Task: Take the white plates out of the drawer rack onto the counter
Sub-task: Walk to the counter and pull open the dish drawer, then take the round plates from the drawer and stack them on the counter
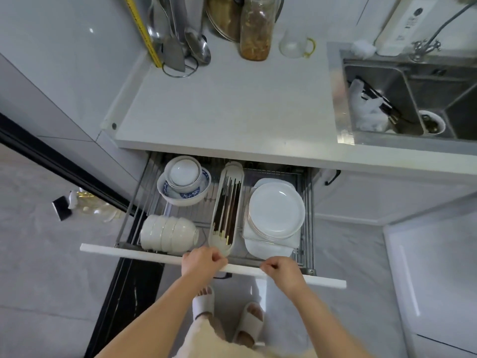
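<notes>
A stack of round white plates (pixel 276 210) lies in the right part of the pulled-out wire drawer rack (pixel 307 192), on top of a square white dish (pixel 268 248). Both my hands grip the top edge of the white drawer front (pixel 134 254). My left hand (pixel 202 262) holds it near the middle, in front of the chopstick tray. My right hand (pixel 282 271) holds it further right, just in front of the plates. The white counter (pixel 232 107) lies above the drawer.
In the rack's left part sit nested blue-patterned bowls (pixel 184 184) and a row of white bowls (pixel 167 235); a chopstick tray (pixel 227 208) runs down the middle. Utensil holder (pixel 180 47), jar (pixel 256 29) and glass cup (pixel 295 45) stand at the counter's back. Sink (pixel 413 99) at right.
</notes>
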Demonstrator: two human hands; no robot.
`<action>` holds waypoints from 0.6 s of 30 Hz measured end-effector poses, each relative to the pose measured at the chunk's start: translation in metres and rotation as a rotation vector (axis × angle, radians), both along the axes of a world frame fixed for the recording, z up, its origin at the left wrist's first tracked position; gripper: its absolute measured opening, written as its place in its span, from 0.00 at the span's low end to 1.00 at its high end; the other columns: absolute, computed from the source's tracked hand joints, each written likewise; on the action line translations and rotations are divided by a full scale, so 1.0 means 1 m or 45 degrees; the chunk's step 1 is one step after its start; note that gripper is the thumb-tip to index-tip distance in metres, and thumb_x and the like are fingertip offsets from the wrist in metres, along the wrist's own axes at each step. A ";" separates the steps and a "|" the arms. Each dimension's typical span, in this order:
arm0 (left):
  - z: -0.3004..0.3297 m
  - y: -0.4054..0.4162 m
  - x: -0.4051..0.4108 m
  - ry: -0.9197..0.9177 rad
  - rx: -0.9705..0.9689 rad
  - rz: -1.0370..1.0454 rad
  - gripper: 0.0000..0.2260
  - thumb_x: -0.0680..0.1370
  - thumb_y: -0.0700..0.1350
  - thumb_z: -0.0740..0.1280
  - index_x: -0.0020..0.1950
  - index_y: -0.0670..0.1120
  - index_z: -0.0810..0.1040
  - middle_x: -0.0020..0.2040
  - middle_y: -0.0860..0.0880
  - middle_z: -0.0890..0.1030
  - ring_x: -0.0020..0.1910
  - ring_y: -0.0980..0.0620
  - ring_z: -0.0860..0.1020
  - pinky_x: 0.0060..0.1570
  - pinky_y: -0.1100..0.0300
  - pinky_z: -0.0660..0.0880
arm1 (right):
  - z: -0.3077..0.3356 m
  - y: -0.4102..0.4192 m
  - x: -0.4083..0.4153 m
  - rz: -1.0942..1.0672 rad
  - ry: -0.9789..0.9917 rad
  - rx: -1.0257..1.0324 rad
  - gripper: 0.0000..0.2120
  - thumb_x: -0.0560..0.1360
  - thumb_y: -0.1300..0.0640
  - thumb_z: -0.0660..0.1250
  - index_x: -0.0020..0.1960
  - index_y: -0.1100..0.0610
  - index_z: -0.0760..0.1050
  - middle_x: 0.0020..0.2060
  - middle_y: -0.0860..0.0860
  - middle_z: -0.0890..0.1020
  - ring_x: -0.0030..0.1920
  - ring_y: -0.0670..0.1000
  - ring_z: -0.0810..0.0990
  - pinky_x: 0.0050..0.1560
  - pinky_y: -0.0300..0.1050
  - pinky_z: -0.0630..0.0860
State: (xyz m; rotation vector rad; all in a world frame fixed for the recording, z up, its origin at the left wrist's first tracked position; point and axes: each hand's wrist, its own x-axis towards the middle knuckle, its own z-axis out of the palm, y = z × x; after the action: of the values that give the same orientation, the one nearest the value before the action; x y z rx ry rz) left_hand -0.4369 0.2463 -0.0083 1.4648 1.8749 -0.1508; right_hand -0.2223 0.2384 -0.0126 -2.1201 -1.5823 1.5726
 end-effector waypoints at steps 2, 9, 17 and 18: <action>-0.001 0.009 0.003 -0.047 -0.067 0.042 0.07 0.76 0.54 0.64 0.39 0.55 0.76 0.40 0.54 0.79 0.41 0.56 0.76 0.49 0.58 0.72 | -0.001 0.007 0.005 -0.096 0.024 -0.015 0.08 0.76 0.57 0.66 0.48 0.59 0.82 0.42 0.53 0.84 0.43 0.48 0.77 0.44 0.37 0.69; -0.019 0.067 0.044 -0.371 -0.035 0.188 0.12 0.77 0.52 0.65 0.59 0.53 0.76 0.51 0.55 0.78 0.49 0.54 0.77 0.49 0.58 0.75 | -0.016 0.042 0.023 -0.432 0.012 0.053 0.11 0.76 0.59 0.64 0.57 0.59 0.78 0.48 0.50 0.81 0.52 0.53 0.79 0.51 0.41 0.70; -0.064 0.118 0.063 -0.422 0.051 0.129 0.19 0.78 0.49 0.64 0.69 0.50 0.68 0.51 0.52 0.76 0.47 0.53 0.75 0.45 0.59 0.72 | -0.060 0.079 0.034 -0.718 -0.155 0.089 0.18 0.75 0.60 0.66 0.64 0.64 0.72 0.60 0.60 0.78 0.59 0.59 0.77 0.58 0.48 0.72; -0.068 0.122 0.063 -0.412 0.070 0.090 0.19 0.78 0.48 0.63 0.69 0.50 0.68 0.53 0.51 0.76 0.46 0.54 0.74 0.44 0.59 0.72 | -0.065 0.083 0.036 -0.749 -0.173 0.097 0.16 0.75 0.61 0.66 0.61 0.64 0.73 0.57 0.61 0.79 0.57 0.59 0.77 0.55 0.48 0.72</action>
State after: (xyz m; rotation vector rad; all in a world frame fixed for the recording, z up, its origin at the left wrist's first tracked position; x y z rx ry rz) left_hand -0.3737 0.3686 -0.0766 1.3649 1.6732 0.1642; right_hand -0.1863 0.3210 -0.0774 -2.3831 -0.8875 1.1725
